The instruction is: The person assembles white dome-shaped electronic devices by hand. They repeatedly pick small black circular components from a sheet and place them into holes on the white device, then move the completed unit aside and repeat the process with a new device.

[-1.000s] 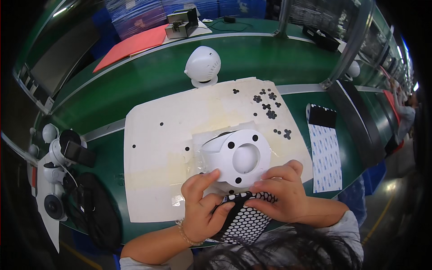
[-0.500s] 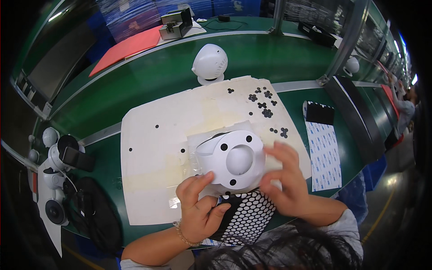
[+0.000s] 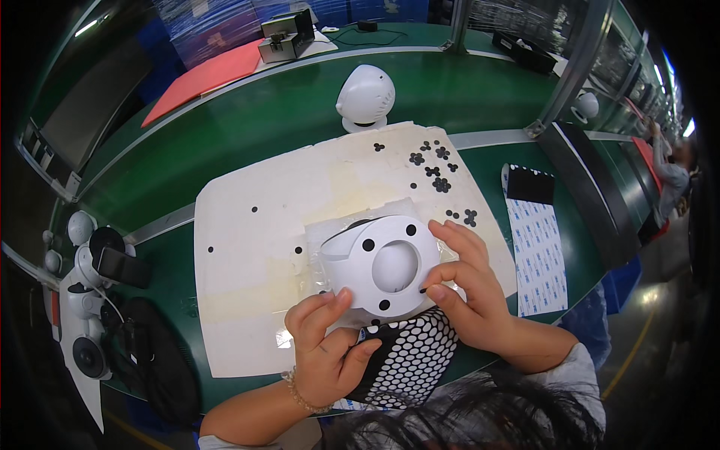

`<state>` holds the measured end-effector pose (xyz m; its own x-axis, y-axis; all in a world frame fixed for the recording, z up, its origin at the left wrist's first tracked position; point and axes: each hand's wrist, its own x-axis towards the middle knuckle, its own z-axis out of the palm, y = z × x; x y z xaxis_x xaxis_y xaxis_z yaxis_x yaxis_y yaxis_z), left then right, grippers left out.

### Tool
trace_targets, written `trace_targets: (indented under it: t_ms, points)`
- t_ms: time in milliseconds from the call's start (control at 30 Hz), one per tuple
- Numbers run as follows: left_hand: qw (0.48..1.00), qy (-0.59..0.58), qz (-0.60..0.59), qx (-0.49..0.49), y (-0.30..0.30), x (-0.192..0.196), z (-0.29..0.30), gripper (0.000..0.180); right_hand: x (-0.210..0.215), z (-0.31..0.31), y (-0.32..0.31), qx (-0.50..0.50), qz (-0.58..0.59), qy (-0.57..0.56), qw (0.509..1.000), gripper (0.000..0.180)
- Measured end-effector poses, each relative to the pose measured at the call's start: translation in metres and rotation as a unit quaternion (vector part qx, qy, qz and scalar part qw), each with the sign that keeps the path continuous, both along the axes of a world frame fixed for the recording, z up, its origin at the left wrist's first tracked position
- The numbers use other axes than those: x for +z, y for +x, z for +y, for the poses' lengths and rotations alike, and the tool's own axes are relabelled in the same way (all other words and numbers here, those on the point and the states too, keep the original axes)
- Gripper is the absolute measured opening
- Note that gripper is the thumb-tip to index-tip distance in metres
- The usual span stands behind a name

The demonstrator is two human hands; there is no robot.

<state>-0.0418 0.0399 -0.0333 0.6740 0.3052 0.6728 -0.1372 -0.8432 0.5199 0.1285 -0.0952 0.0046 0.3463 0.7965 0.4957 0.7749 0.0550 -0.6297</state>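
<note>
A white rounded device base (image 3: 352, 279) lies on a clear plastic bag in the middle of the board, its underside with a round opening facing up. Three black round pads sit on its rim. My right hand (image 3: 472, 292) pinches a small black round pad (image 3: 423, 290) between thumb and finger at the rim's right side, another finger resting higher on the base. My left hand (image 3: 322, 349) presses a fingertip on the base's lower left edge. Its thumb and other fingers close on the corner of a black adhesive-pad sheet (image 3: 412, 360) with white round gaps.
Loose black pads (image 3: 441, 185) lie scattered on the pale board (image 3: 247, 315). A white camera-like device (image 3: 365, 97) stands behind it. Another pad sheet (image 3: 536, 255) lies right, beside a long black strip (image 3: 592, 195). Devices and a black pouch (image 3: 161, 352) are at left. A person works far right.
My right hand has come in from the right to the base's rim, bringing a black pad against it. The left hand stays at the base and sheet.
</note>
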Motion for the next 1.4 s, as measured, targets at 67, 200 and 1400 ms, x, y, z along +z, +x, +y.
trace_targets:
  t_ms: [67, 200, 1400]
  points:
    - [1.000, 0.004, 0.002, -0.001, 0.000, 0.000, 0.000, 0.021, 0.000, 0.000, 0.000, -0.003, 0.001, 0.005, 1.000, 0.007]
    - [1.000, 0.007, 0.007, 0.001, -0.001, 0.001, 0.001, 0.021, -0.002, 0.001, 0.001, 0.002, 0.024, 0.015, 1.000, 0.008]
    - [0.981, -0.135, 0.063, -0.127, 0.000, 0.018, 0.013, 0.016, -0.040, 0.061, 0.275, -0.323, -0.382, -0.137, 0.855, 0.016]
